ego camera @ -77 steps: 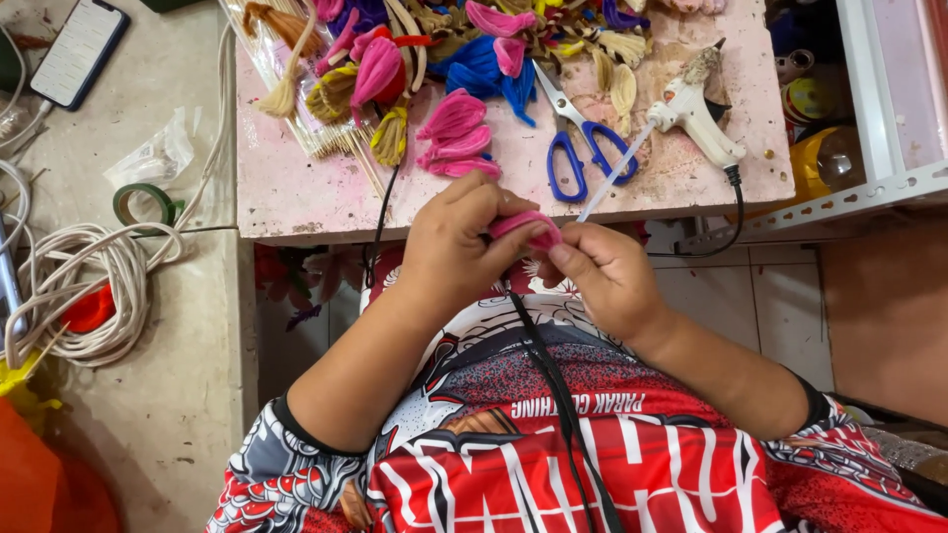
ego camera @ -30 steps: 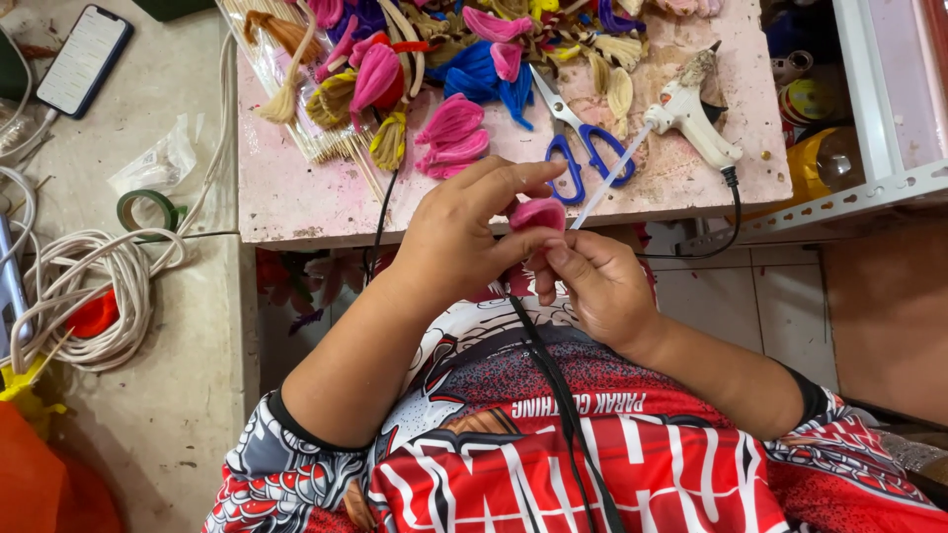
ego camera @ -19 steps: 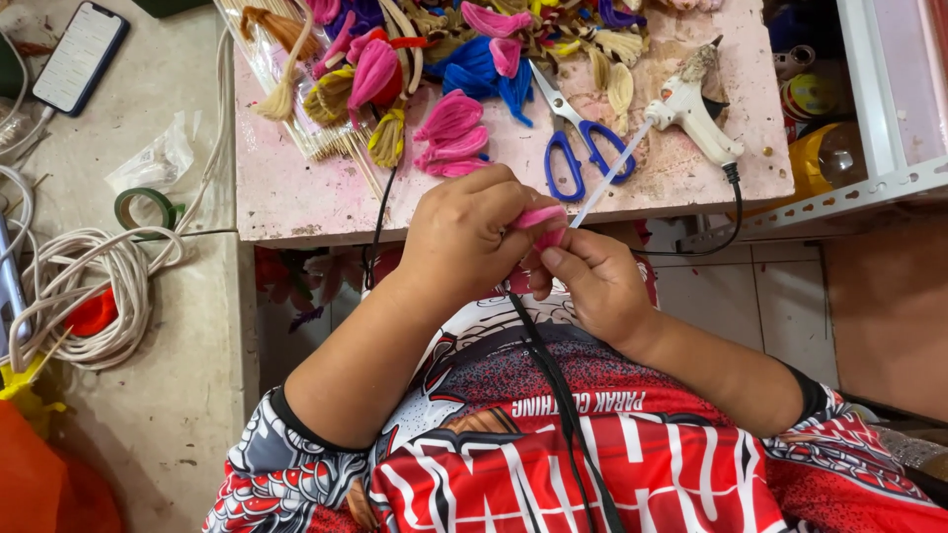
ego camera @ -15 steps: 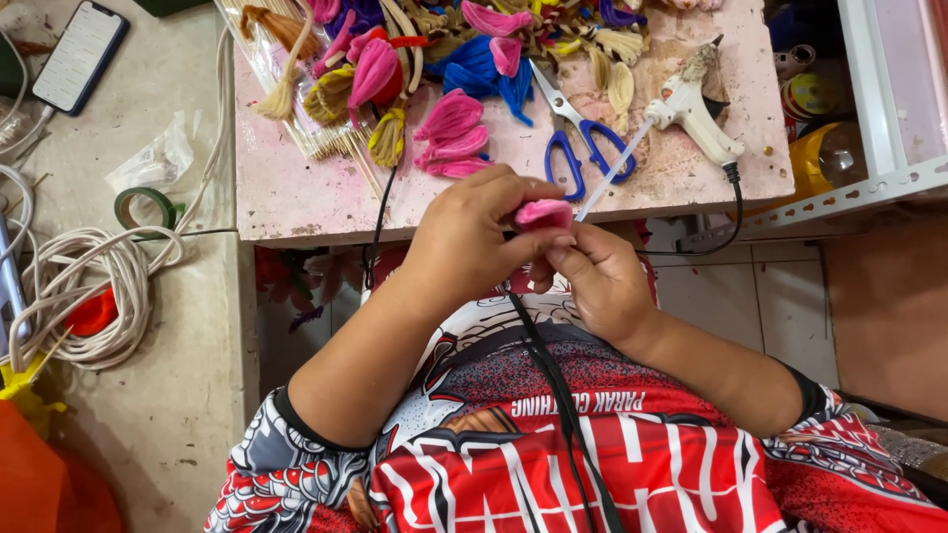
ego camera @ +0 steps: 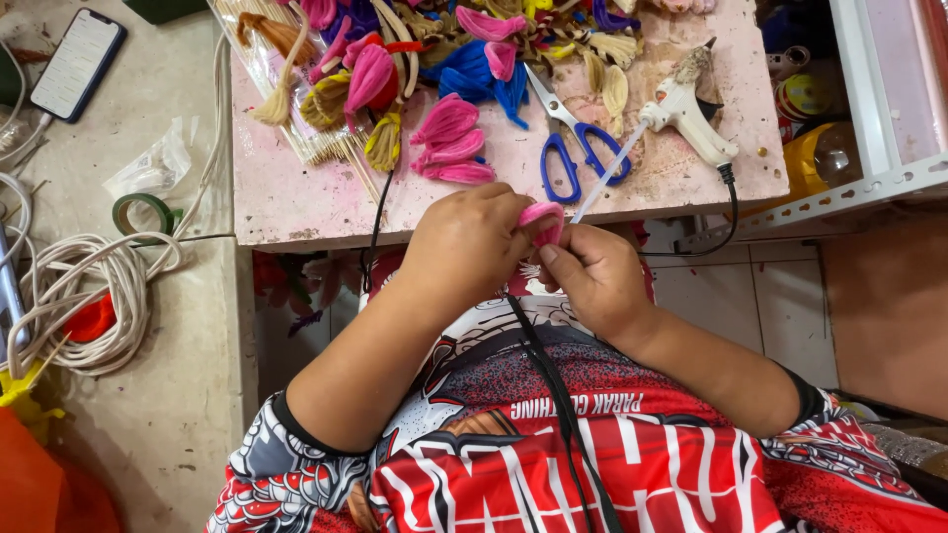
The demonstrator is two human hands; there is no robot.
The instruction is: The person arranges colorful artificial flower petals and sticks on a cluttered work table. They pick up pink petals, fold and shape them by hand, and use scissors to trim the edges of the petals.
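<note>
My left hand [ego camera: 466, 242] and my right hand [ego camera: 591, 276] meet just below the near edge of a pink board [ego camera: 296, 197]. Both pinch one small pink fabric petal [ego camera: 543, 218] between their fingertips. On the board lie three finished pink petals [ego camera: 449, 143], blue-handled scissors [ego camera: 573, 148] and a white glue gun [ego camera: 686, 114] with a clear glue stick sticking out. Its black cord hangs off the board's edge.
A heap of coloured petals and tassels [ego camera: 415, 49] and thin wooden sticks [ego camera: 326, 148] fills the board's far side. Left of it lie a phone [ego camera: 77, 64], a green tape roll [ego camera: 143, 212] and coiled white cord [ego camera: 84, 296]. A white shelf [ego camera: 879, 99] stands right.
My hands have stayed at the board's edge, turning and re-pinching the pink petal; it has shifted slightly between my fingers. Nothing on the board has moved.
</note>
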